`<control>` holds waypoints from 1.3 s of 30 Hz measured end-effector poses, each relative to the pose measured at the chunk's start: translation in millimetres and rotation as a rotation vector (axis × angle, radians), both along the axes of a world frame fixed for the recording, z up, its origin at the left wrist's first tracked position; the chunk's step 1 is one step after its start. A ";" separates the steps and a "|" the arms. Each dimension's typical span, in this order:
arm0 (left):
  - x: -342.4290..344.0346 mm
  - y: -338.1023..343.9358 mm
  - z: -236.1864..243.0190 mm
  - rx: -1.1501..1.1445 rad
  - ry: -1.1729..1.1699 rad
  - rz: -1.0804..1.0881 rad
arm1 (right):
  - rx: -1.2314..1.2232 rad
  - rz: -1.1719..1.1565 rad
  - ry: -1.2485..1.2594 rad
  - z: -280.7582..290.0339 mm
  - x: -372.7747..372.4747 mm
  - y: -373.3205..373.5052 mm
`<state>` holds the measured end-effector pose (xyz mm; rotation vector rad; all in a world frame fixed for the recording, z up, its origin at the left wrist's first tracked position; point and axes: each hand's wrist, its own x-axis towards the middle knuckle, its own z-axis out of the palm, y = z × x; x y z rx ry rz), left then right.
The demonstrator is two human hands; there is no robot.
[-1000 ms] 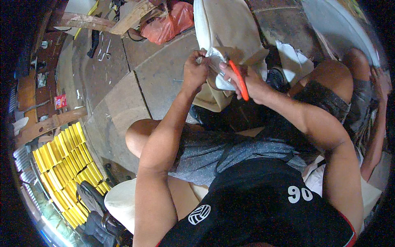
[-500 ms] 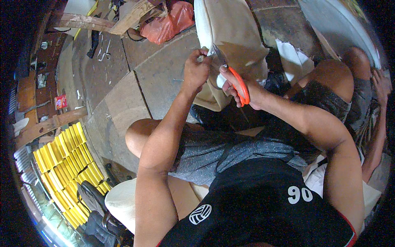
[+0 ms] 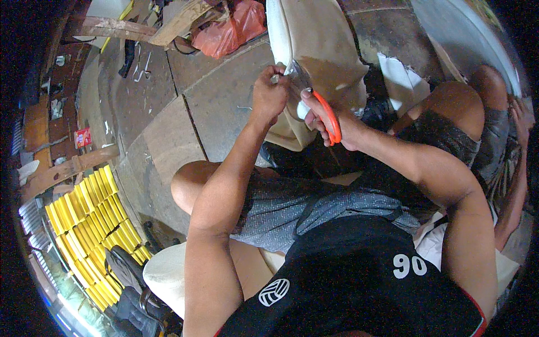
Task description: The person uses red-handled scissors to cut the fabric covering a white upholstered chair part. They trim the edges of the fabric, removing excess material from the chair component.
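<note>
I have a pair of scissors with orange handles (image 3: 333, 124) in my right hand (image 3: 324, 117), fingers closed around the grips. Its metal blades (image 3: 298, 74) point up-left to the white edge (image 3: 278, 31) of a long beige padded fabric piece (image 3: 325, 39) lying in front of me. My left hand (image 3: 269, 92) is closed at that edge, pinching it just left of the blade tips; small pale material shows between the fingers, too small to make out. Below the hands the beige fabric hangs in folds, and a white bit shows behind my right thumb.
At top sit a red plastic bag (image 3: 230, 28) and wood scraps (image 3: 168, 31). Rows of yellow pieces (image 3: 92, 224) lie at lower left by a cream padded seat (image 3: 165, 272). A white scrap (image 3: 401, 84) lies right of the fabric. Another person's arm (image 3: 514, 196) is at the far right.
Since a second ago, the scissors have shifted slightly and their blades now lie against the fabric's white edge beside my left fingers. My left hand has stayed almost in place.
</note>
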<state>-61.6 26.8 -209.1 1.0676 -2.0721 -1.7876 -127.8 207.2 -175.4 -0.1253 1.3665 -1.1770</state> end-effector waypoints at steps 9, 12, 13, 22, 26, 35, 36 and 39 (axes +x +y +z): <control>-0.6 -1.3 -5.6 0.022 0.023 -0.001 | 0.022 -0.019 0.056 4.9 0.3 0.3; -1.2 -0.8 -6.3 0.013 0.037 0.007 | 0.018 -0.036 0.058 6.0 0.1 -1.3; -1.1 -0.7 -6.5 0.015 0.042 0.004 | 0.017 -0.046 0.067 7.0 0.7 -2.7; 1.8 -3.5 -12.8 0.010 0.057 -0.010 | -0.040 -0.107 0.553 9.3 -9.0 -5.8; 1.2 1.8 -1.1 0.234 0.099 0.004 | -0.129 -0.221 1.312 -17.5 -41.8 -21.8; -4.3 -0.4 0.3 -0.339 -0.072 -0.112 | -0.131 -0.110 1.086 -38.4 -46.2 -37.1; -4.1 -1.4 -2.2 -0.360 -0.083 -0.110 | -0.121 -0.079 1.074 -37.9 -44.8 -35.6; -2.8 -1.0 -7.2 -0.514 -0.059 -0.126 | -0.148 -0.053 1.051 -36.4 -39.9 -31.5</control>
